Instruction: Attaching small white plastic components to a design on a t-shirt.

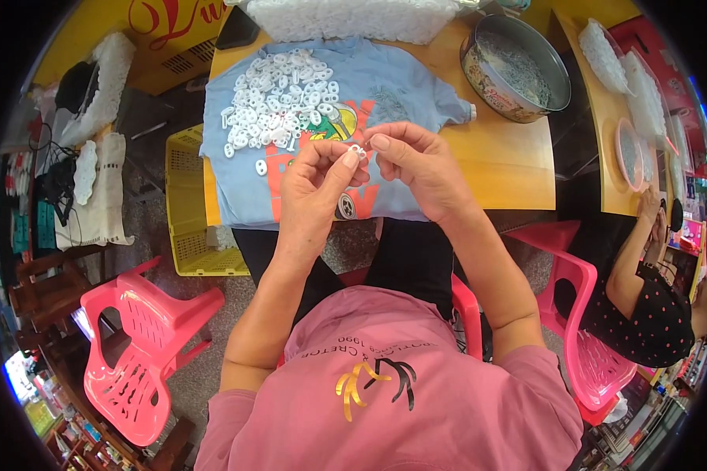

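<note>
My left hand (pixel 320 179) pinches a small white plastic piece (pixel 357 152) with round holes between thumb and fingertips. Close beside it, my right hand (pixel 424 166) is closed in a pinch at the same piece; whatever is between its fingertips is too small to make out. Both hands hover over a blue printed T-shirt (pixel 239 184) spread on the table. On the shirt's left side lies a heap of similar white two-holed pieces (pixel 279 94), with a single white piece (pixel 261 167) apart from it. A thin scatter of small dark bits (pixel 390 106) lies on the right.
A round tin (pixel 479 86) of small metal-looking bits stands on the wooden table (pixel 511 169) at right. Bagged white pieces (pixel 346 20) lie behind. A yellow crate (pixel 182 196) and pink chair (pixel 137 353) are at left. A person in a dotted top (pixel 644 314) sits at right.
</note>
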`<action>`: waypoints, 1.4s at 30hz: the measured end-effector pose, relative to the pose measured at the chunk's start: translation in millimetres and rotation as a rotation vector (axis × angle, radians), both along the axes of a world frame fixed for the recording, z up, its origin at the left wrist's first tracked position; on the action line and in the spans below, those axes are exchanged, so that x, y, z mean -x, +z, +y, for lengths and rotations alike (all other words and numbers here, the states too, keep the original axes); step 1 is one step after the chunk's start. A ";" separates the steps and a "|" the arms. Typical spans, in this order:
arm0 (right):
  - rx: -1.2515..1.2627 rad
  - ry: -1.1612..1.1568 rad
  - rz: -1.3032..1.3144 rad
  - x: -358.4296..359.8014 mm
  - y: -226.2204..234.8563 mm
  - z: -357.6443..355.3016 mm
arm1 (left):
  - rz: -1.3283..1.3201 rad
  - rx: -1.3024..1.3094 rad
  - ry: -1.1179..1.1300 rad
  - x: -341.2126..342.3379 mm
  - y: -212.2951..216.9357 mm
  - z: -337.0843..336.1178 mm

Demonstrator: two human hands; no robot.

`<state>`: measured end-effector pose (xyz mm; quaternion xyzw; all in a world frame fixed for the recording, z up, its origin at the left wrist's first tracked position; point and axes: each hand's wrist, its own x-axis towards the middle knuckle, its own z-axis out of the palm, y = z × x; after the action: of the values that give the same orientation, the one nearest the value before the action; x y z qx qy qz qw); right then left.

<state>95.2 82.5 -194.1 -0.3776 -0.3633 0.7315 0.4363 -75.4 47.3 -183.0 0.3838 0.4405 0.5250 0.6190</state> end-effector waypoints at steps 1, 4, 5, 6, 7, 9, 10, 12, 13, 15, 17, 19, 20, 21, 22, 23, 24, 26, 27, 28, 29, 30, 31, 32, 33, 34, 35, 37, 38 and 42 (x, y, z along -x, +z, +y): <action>0.000 0.002 0.000 0.4 -2.3 -1.6 | 0.000 0.000 0.002 -0.5 -0.6 0.0; 0.025 0.014 0.047 2.1 -4.8 -5.6 | 0.026 -0.001 0.004 -1.4 -2.1 -0.6; 0.010 0.010 0.049 3.3 -3.6 -7.1 | 0.042 0.000 0.001 -1.3 -1.1 -0.9; -0.004 0.006 0.051 3.9 -2.5 -8.0 | 0.057 0.000 -0.002 -1.4 0.0 -1.2; -0.003 0.007 0.051 3.7 -2.0 -8.0 | 0.057 0.001 -0.001 -1.7 0.6 -1.3; -0.005 0.022 0.047 2.9 -1.4 -7.9 | 0.050 -0.001 0.008 -2.6 1.5 -1.5; -0.005 0.023 0.047 3.1 -1.2 -8.1 | 0.050 0.000 0.009 -2.6 2.0 -1.9; 0.007 0.027 0.076 3.8 -0.4 -8.1 | 0.037 0.000 -0.001 -2.5 2.7 -2.6; 0.007 0.029 0.076 3.9 0.3 -7.9 | 0.037 0.001 0.000 -2.4 2.5 -2.7; 0.020 0.037 0.078 3.2 1.5 -7.9 | 0.026 -0.001 -0.001 -2.7 1.9 -2.6; 0.026 0.045 0.090 1.2 0.8 -6.7 | 0.027 -0.004 -0.002 -2.0 1.9 -2.4; 0.032 0.056 0.104 1.3 0.6 -6.4 | 0.030 -0.006 -0.001 -1.4 1.8 -2.5; 0.034 0.058 0.111 1.9 1.7 -6.6 | 0.027 -0.009 -0.001 -1.3 1.7 -2.7; 0.035 0.060 0.118 2.3 2.9 -6.6 | 0.025 -0.012 -0.001 -1.2 1.7 -2.6; 0.036 0.060 0.118 2.5 3.8 -6.8 | 0.025 -0.012 0.000 -1.1 1.6 -2.6; 0.027 0.059 0.104 2.7 4.7 -7.1 | 0.023 -0.008 0.004 -1.2 1.4 -2.5; 0.019 0.058 0.089 2.7 5.0 -7.3 | 0.021 -0.004 0.008 -1.4 1.2 -2.4; -0.007 0.054 0.062 2.8 3.5 -7.4 | 0.022 -0.006 0.007 -1.4 -0.2 -2.0; -0.034 0.050 0.036 2.9 2.7 -7.5 | 0.024 -0.008 0.007 -1.3 -0.8 -2.0; -0.033 0.050 0.036 3.2 2.3 -7.7 | 0.024 -0.007 0.007 -1.3 -1.1 -2.2; -0.056 0.042 0.020 3.7 2.0 -8.0 | 0.026 -0.006 0.011 -1.4 -1.3 -2.4; -0.079 0.034 0.003 4.4 1.7 -8.2 | 0.028 -0.006 0.015 -1.5 -1.6 -2.5; -0.079 0.034 0.004 5.3 1.6 -8.8 | 0.028 -0.006 0.015 -1.9 -2.1 -2.7; -0.116 0.014 -0.021 6.5 1.6 -9.8 | 0.036 -0.018 0.027 -2.5 -2.7 -3.1; -0.154 -0.006 -0.046 7.4 1.6 -10.9 | 0.043 -0.030 0.038 -3.3 -3.1 -3.2; -0.154 -0.006 -0.046 7.9 1.4 -11.9 | 0.043 -0.030 0.038 -3.8 -3.3 -3.2; -0.186 -0.026 -0.096 8.4 1.0 -13.1 | 0.055 -0.039 0.039 -4.3 -3.5 -3.2; -0.218 -0.046 -0.144 9.7 0.4 -15.2 | 0.067 -0.049 0.042 -5.2 -3.4 -3.5; -0.215 -0.062 -0.146 10.4 0.0 -16.3 | 0.074 -0.042 0.044 -5.9 -3.5 -3.9; -0.182 -0.071 -0.115 10.1 -3.3 -16.5 | 0.099 -0.032 0.060 -9.1 -4.2 -5.2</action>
<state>85.1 65.9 -197.4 -0.3904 -0.4391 0.6567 0.4728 -66.3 42.2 -187.2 0.4055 0.4735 0.5307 0.5741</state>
